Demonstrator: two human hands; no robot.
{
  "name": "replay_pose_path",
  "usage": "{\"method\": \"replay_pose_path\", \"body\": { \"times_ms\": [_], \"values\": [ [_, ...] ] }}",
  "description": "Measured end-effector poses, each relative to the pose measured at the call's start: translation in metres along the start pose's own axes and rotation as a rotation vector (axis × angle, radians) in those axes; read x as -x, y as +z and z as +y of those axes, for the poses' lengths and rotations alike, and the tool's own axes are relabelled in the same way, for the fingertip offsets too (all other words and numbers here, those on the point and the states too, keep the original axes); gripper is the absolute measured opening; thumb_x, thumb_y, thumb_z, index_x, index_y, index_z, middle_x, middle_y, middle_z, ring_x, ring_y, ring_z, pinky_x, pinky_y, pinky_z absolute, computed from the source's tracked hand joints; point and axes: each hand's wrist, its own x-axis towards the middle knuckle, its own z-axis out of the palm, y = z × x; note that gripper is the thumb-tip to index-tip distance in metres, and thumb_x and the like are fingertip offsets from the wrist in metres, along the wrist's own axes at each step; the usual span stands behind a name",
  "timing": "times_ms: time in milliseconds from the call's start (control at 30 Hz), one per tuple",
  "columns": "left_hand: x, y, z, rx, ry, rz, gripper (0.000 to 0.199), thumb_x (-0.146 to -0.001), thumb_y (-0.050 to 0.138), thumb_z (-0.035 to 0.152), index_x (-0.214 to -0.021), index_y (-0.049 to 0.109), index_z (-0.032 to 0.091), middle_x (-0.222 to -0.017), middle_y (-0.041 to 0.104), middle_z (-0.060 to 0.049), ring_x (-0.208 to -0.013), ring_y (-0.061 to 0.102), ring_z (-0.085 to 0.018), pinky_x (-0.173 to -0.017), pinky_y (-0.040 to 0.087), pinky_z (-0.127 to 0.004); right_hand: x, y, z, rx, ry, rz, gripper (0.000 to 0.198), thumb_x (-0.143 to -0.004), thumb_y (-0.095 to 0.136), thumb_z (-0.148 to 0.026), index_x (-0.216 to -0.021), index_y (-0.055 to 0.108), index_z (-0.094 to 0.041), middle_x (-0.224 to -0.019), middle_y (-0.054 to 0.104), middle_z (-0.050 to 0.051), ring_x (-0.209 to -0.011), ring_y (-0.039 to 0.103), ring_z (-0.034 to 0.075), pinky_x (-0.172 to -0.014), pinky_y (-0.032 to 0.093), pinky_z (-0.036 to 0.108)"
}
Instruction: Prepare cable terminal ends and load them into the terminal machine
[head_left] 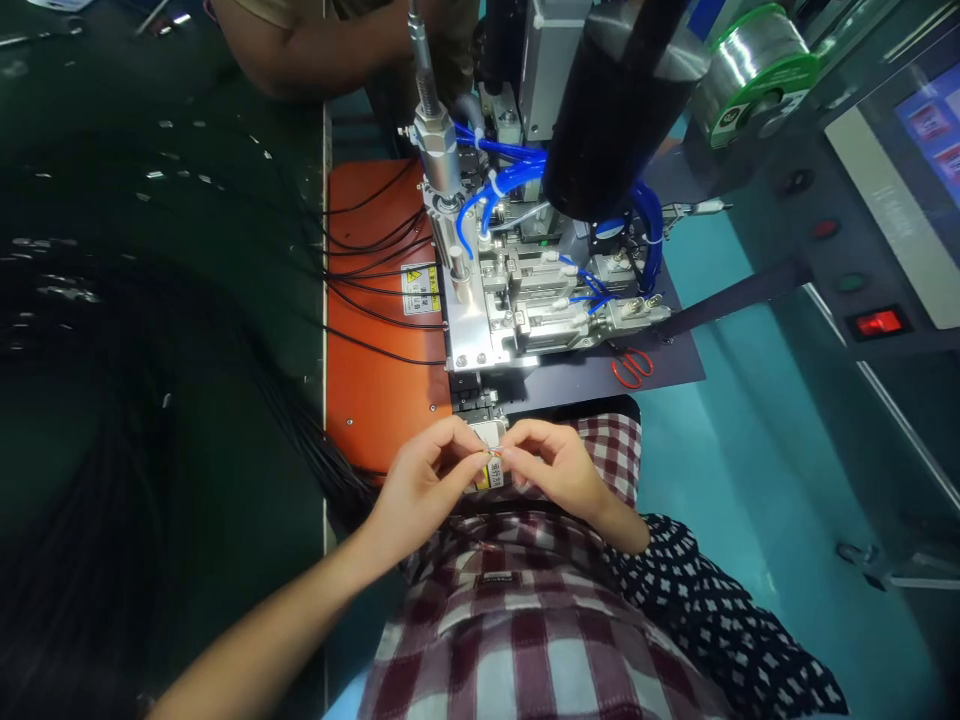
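Evidently, the work centres on some tiny coloured wires (495,454), pinched between the fingertips of both hands: the left hand (435,470) grips from one side, the right hand (555,465) from the other, tips nearly meeting. Whether the wires are already parted or straightened is too small to tell; they are not yet in the machine (469,330), which stands just beyond the hands. A white-and-yellow label (493,475) shows right below the fingertips

Beyond the left hand, several black cables (345,335) already lie across the orange panel (386,400), their ends reaching the machine's edge; I cannot tell whether they are fixed there. Left of the left hand, a thick bundle (315,440) spreads over the dark worktop (225,200), so much seems left to handle

Beyond the right hand, red-handled scissors (632,368) lie unheld, and farther off hangs a spool (757,75). Well past the left hand is another person's arm (315,55)
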Motion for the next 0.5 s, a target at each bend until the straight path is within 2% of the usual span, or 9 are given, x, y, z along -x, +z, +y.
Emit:
{"method": "replay_pose_path", "body": {
  "times_ms": [133,200,267,400,500],
  "values": [
    [0.005,0.004,-0.005,-0.328,0.161,0.093,0.013,-0.09,0.057,0.024,-0.078,0.056,0.019,-0.076,0.055,-0.001,-0.069,0.052,-0.013,-0.061,0.043,-0.026,0.007,0.0,-0.01,0.59,-0.3,0.155,0.018,-0.092,0.056,-0.025,-0.077,0.064,-0.019,-0.074,0.066,0.003,-0.065,0.056,0.014,-0.062,0.041,0.03],
    [0.007,0.007,-0.006,-0.348,0.168,0.133,0.014,-0.09,0.057,0.024,-0.077,0.054,0.019,-0.074,0.053,0.0,-0.067,0.05,-0.013,-0.059,0.042,-0.026,0.01,0.002,-0.008,0.818,-0.427,0.212,0.017,-0.092,0.056,-0.023,-0.077,0.065,-0.02,-0.072,0.069,0.002,-0.064,0.059,0.014,-0.062,0.037,0.032],
    [0.007,0.009,-0.007,-0.254,0.11,0.148,0.016,-0.09,0.058,0.026,-0.077,0.053,0.019,-0.072,0.052,0.001,-0.061,0.051,-0.011,-0.056,0.042,-0.025,0.011,0.006,-0.002,0.975,-0.53,0.26,0.016,-0.091,0.058,-0.022,-0.078,0.066,-0.022,-0.072,0.071,0.0,-0.063,0.061,0.014,-0.059,0.031,0.034],
    [0.003,0.011,-0.007,0.037,-0.066,0.136,0.021,-0.088,0.062,0.033,-0.078,0.05,0.019,-0.068,0.051,0.004,-0.047,0.049,-0.007,-0.044,0.037,-0.021,0.005,0.012,0.013,1.033,-0.644,0.312,0.013,-0.09,0.059,-0.022,-0.079,0.067,-0.024,-0.071,0.072,-0.001,-0.062,0.061,0.014,-0.057,0.028,0.034],
    [0.0,0.012,-0.01,0.201,-0.116,0.137,0.025,-0.085,0.066,0.035,-0.078,0.05,0.018,-0.066,0.05,0.005,-0.045,0.045,-0.005,-0.042,0.032,-0.019,-0.001,0.015,0.017,0.895,-0.649,0.351,0.015,-0.088,0.061,-0.02,-0.074,0.065,-0.022,-0.064,0.068,-0.001,-0.058,0.058,0.013,-0.056,0.03,0.033]
  ]
}}
